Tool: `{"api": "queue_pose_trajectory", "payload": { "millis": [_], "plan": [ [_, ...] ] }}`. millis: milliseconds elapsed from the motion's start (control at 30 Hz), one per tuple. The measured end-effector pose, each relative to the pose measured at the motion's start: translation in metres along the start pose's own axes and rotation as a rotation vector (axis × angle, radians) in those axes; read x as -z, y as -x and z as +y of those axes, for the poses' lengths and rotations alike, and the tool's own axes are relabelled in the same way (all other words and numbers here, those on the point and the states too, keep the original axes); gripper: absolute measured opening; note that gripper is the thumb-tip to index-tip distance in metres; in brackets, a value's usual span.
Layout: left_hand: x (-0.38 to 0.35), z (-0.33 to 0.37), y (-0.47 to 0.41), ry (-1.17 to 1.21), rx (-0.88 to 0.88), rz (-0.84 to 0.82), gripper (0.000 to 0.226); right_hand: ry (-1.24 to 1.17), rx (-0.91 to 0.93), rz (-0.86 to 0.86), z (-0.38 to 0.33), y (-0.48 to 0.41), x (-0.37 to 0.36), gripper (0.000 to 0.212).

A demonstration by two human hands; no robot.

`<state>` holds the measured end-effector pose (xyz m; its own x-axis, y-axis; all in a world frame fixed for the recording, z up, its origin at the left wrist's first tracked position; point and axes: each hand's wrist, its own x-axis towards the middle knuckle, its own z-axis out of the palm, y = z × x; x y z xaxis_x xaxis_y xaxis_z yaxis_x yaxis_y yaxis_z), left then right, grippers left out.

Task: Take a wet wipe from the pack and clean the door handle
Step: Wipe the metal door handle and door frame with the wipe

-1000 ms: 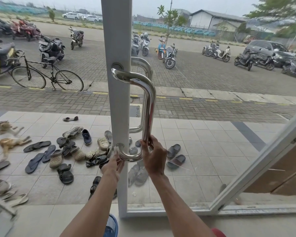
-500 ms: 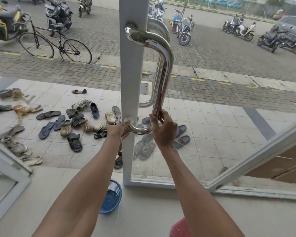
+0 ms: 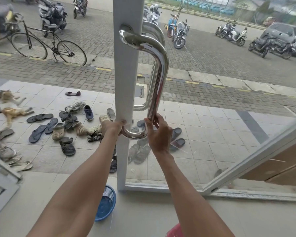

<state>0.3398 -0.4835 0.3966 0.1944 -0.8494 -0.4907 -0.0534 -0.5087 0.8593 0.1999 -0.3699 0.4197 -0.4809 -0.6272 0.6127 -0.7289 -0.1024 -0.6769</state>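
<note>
The right hand (image 3: pixel 158 134) has its grip closed round the bottom of the door handle (image 3: pixel 159 74), fingers curled on the upright bar just above the lower bend. The left hand (image 3: pixel 114 127) holds the same handle at its lower foot, where the chrome tube meets the white door frame (image 3: pixel 125 82). Its fingers wrap the tube, and whether a wipe sits under either palm I cannot tell. Against a second ago, the left hand has come up from beneath that foot to sit on it, while the right has kept its place. Over the last half second neither has shifted along the bar. The handle stands upright on the frame. Down on the floor (image 3: pixel 143 211), just beside the foot of the frame, sits a blue basket (image 3: pixel 109 192), open side up; what it holds I cannot tell. Beyond the glass, sandals (image 3: pixel 39 118) lie scattered on the tiles
</note>
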Motion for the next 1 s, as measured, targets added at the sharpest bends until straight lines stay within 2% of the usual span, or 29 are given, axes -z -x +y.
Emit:
{"api": "queue_pose_trajectory", "payload": {
  "millis": [100,200,267,400,500,567,633,700,833,933,1000],
  "plan": [
    [-0.003,-0.006,0.003,0.030,0.001,0.016,0.060,0.013,0.006,-0.004,0.002,-0.001,0.000,0.036],
    [0.004,-0.015,0.002,0.144,0.105,-0.075,0.070,0.008,0.001,0.009,0.000,0.001,0.000,0.039],
    [0.008,-0.020,0.005,0.210,0.178,-0.170,0.065,0.007,-0.001,0.026,-0.001,0.001,-0.001,0.040],
    [0.011,-0.025,0.020,0.169,0.250,-0.338,0.052,0.011,0.004,0.044,-0.005,0.003,-0.002,0.038],
    [0.009,-0.018,0.021,0.164,0.220,-0.266,0.054,0.006,-0.002,0.037,-0.005,0.003,-0.002,0.037],
    [0.003,-0.013,0.016,0.139,0.160,-0.120,0.057,0.011,0.002,0.036,-0.005,0.003,-0.001,0.037],
    [-0.005,-0.007,0.016,-0.002,0.064,0.063,0.061,0.014,0.016,0.033,-0.004,0.002,0.000,0.036],
    [-0.011,-0.003,0.018,-0.154,-0.009,0.154,0.065,0.007,0.027,0.021,-0.003,0.001,0.001,0.035],
    [-0.015,-0.004,0.021,-0.222,-0.032,0.154,0.054,0.004,0.026,0.007,-0.002,0.001,0.001,0.038],
    [-0.012,-0.010,0.023,-0.160,0.044,0.155,0.062,-0.011,0.013,0.016,-0.006,0.002,0.003,0.038],
    [-0.013,-0.013,0.026,-0.054,0.075,0.114,0.054,-0.013,0.007,0.022,-0.008,0.002,0.004,0.038]
  ]
}}
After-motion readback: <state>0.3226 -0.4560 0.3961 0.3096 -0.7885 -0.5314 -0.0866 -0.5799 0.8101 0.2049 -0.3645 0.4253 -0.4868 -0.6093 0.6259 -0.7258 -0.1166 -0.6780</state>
